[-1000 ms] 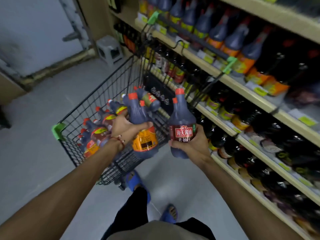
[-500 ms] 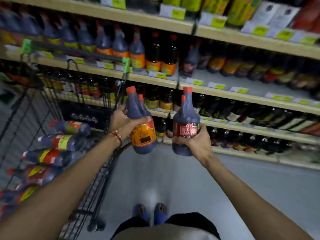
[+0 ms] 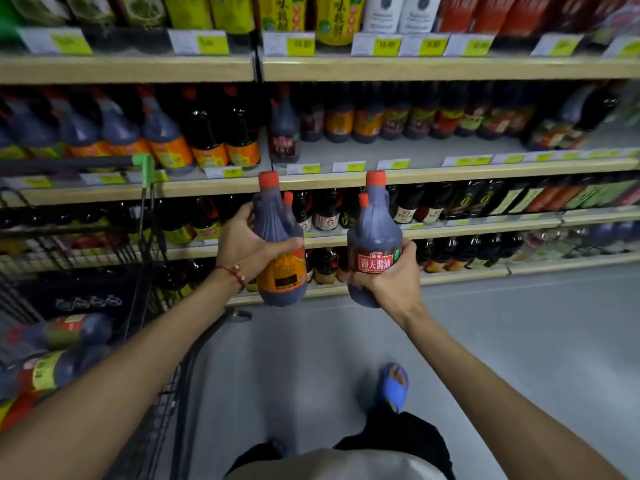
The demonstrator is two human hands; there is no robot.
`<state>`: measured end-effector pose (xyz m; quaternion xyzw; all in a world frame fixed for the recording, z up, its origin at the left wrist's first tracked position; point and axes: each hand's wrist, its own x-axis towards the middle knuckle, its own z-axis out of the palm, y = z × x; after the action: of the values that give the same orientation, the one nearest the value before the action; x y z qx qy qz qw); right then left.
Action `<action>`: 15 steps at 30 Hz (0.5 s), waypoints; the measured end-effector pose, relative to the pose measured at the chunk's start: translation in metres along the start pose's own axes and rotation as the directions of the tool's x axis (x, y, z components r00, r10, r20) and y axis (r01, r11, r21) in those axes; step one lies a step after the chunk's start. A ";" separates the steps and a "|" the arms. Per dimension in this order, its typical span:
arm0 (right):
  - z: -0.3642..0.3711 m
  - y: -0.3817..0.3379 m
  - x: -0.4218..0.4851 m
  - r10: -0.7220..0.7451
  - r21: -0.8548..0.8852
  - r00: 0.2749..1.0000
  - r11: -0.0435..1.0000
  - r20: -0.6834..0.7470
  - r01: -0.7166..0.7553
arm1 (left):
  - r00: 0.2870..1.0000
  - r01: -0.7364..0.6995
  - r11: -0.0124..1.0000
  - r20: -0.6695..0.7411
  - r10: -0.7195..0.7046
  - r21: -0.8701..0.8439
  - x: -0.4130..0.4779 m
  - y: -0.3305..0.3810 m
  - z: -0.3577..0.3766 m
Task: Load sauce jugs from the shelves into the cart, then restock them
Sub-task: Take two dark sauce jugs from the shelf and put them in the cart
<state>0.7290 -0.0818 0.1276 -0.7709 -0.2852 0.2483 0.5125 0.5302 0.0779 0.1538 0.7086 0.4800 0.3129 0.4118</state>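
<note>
- A foot in a blue slipper (image 3: 395, 386) is standing on the grey floor (image 3: 502, 358), close below the viewpoint.
- The wire cart (image 3: 166, 396) is standing at the left, with several sauce jugs (image 3: 65, 329) lying on their sides inside it, dark-bodied with red, yellow and orange labels.
- The left hand (image 3: 242, 244), with a red string bracelet (image 3: 232, 273) at the wrist, is gripping the orange-label jug (image 3: 287, 271). The fingers are wrapping round the handle side and the thumb is pressing across the front, just above the label.
- That jug is dark, nearly upright, with a red cap on the neck and a second small red cap beside it.
- The right hand (image 3: 394, 282) is clasping the red-label jug (image 3: 375, 230) low on its body, fingers curling round the far side and the thumb lying on the label's right edge.
- This jug is also dark and upright, with two red caps and white Chinese characters on the red label.
- Both jugs are hanging in the air side by side, apart from each other, in front of the shelves (image 3: 450, 171).
- A row of similar jugs (image 3: 162, 140) is lining the shelf at the upper left, with an open stretch of shelf showing further right.
</note>
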 end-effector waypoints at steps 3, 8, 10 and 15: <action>-0.020 0.005 0.042 -0.029 -0.005 0.998 1.000 0.051 0.029 | 1.000 0.014 1.000 -0.028 -0.013 0.019 0.023 0.011 0.029; -0.046 0.017 0.127 -0.098 -0.042 0.978 0.993 0.186 0.107 | 0.988 0.081 0.995 -0.140 -0.071 0.066 0.061 0.028 0.085; -0.056 0.019 0.159 -0.127 -0.067 0.963 0.987 0.239 0.147 | 0.976 0.124 0.990 -0.189 -0.110 0.064 0.075 0.034 0.107; -0.074 0.018 0.230 -0.144 -0.133 0.926 0.971 0.349 0.201 | 0.942 0.197 0.980 -0.282 -0.183 0.023 0.101 0.051 0.146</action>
<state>0.9469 0.0243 0.1159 -0.7290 -0.4550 0.3057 0.4100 0.7095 0.1210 0.1359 0.6180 0.6070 0.3561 0.3503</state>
